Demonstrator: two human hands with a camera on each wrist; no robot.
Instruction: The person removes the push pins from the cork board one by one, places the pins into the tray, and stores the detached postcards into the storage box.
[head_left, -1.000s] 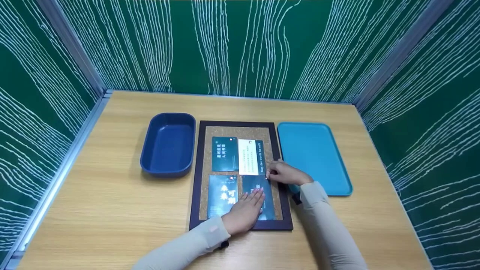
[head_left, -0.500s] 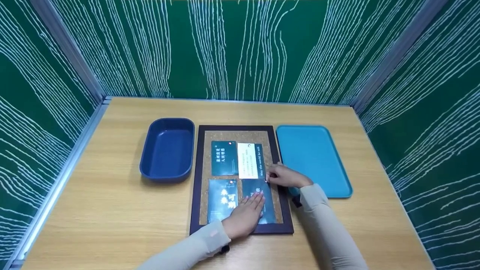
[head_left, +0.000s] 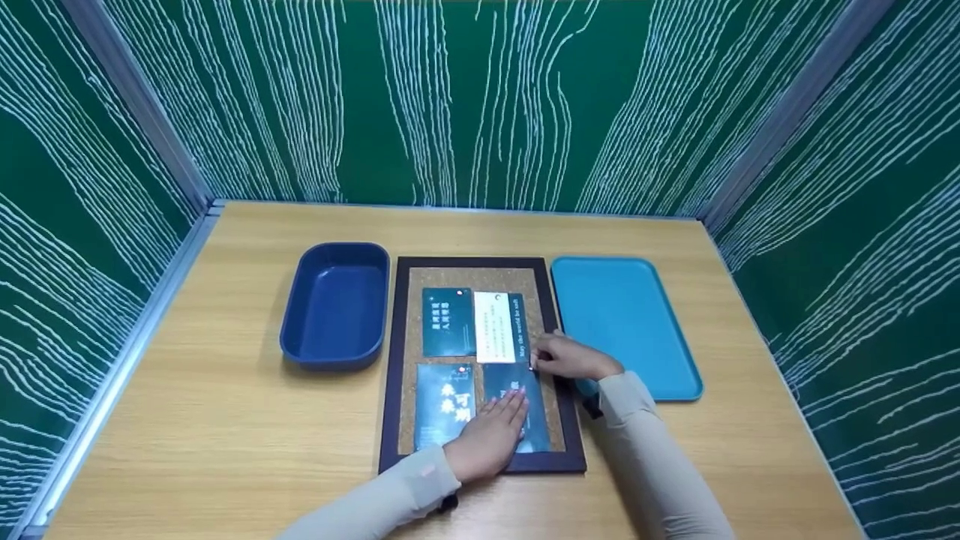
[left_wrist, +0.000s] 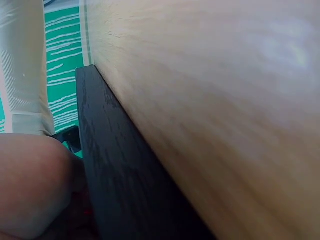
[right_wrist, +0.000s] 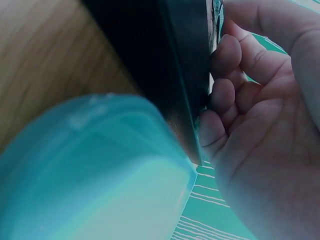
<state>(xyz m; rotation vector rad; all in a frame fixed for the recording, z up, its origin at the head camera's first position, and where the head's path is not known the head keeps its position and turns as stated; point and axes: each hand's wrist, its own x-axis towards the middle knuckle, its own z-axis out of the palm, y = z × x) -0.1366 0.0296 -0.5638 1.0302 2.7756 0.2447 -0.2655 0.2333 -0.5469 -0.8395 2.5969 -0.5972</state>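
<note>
My left hand [head_left: 487, 435] lies with straight fingers across the lower right dark green card [head_left: 538, 420], pressing it onto the framed corkboard [head_left: 409, 375]. At that card's top right corner, my right hand [head_left: 570, 355] has its fingers curled, thumb and index pinching a small pin that is mostly hidden. Directly above lies a white and green card [head_left: 495, 326]. On the left are two more green cards, an upper card [head_left: 442, 341] and a lower card [head_left: 435, 424], each with a small red-white spot near its top right corner. In the right wrist view, curled fingers [right_wrist: 224, 95] rest against the dark frame [right_wrist: 175, 60].
A deep blue bin [head_left: 337, 315] stands left of the board. Close along the board's right side lies a flat turquoise tray [head_left: 630, 322], partly below my right wrist. Green walls [head_left: 510, 105] with white lines enclose the wooden table [head_left: 225, 435].
The head view has tilted, so board, bin and tray sit slightly lower in the picture. Both hands keep their places on the board.
</note>
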